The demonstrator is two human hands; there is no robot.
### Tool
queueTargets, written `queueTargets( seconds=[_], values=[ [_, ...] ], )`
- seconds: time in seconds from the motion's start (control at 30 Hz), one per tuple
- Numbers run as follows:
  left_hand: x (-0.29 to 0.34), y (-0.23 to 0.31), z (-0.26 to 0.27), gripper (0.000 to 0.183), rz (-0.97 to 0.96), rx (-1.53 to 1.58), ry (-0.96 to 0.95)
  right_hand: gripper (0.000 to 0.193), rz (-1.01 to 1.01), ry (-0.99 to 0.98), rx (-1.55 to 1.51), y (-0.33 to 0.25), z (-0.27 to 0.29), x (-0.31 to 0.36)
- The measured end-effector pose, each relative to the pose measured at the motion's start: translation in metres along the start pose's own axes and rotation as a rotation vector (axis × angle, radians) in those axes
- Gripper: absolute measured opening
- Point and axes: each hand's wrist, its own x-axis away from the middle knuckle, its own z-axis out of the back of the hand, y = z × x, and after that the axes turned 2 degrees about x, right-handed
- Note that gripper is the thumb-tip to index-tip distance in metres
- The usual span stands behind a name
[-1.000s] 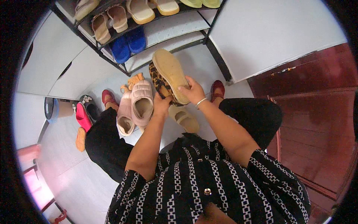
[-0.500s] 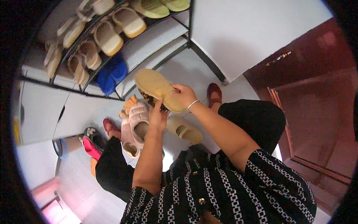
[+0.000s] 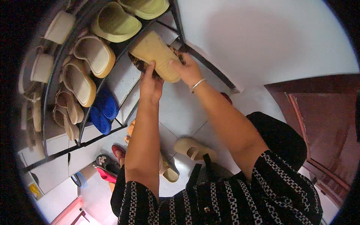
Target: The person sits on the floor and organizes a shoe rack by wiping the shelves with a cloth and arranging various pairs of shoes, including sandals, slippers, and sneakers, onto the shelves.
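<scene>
Both my hands hold a shoe (image 3: 154, 52) with a tan sole turned up and a dark leopard-patterned upper showing at its sides. I cannot tell whether a second shoe lies beneath it. My left hand (image 3: 151, 85) grips the near left edge, thumb on the sole. Across from it, my right hand (image 3: 190, 70) is closed on the right edge, thumb also on the sole. The shoe is in front of a lower white shelf of a black metal shoe rack (image 3: 56, 154). Blue slippers (image 3: 106, 107) stand on that shelf, to the left of my hands.
Higher shelves carry lime-green clogs (image 3: 117, 23) and beige slippers (image 3: 80, 84). On the floor stand a beige shoe (image 3: 204, 147) and a cream shoe (image 3: 169, 173). A red shoe (image 3: 118, 150) is on my left foot. At the right are a white wall (image 3: 258, 41) and a dark red door (image 3: 332, 131).
My hands have carried the shoe up and forward to the rack, and its sole has turned. My view has shifted closer to the rack. My left arm now covers most of the pale pink shoes.
</scene>
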Motion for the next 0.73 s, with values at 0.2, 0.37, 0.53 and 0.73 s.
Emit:
queueTargets(
  seconds=[0.2, 0.37, 0.53, 0.73],
  values=[
    [0.025, -0.02, -0.003, 0.056, 0.002, -0.185, 0.001, 0.047, -0.282, -0.171, -0.507, 0.012, 0.03, 0.038],
    [0.043, -0.017, 0.033, 0.064, -0.012, -0.049, -0.022, 0.053, -0.29, -0.305, -0.505, 0.034, 0.05, 0.079],
    [0.084, 0.01, 0.069, 0.054, -0.111, 0.081, 0.08, 0.058, -0.235, -0.604, -0.211, 0.001, 0.048, 0.096],
    [0.131, 0.003, 0.148, 0.047, -0.202, 0.172, 0.289, 0.071, -0.593, -0.798, -0.223, 0.012, 0.008, 0.133]
  ],
)
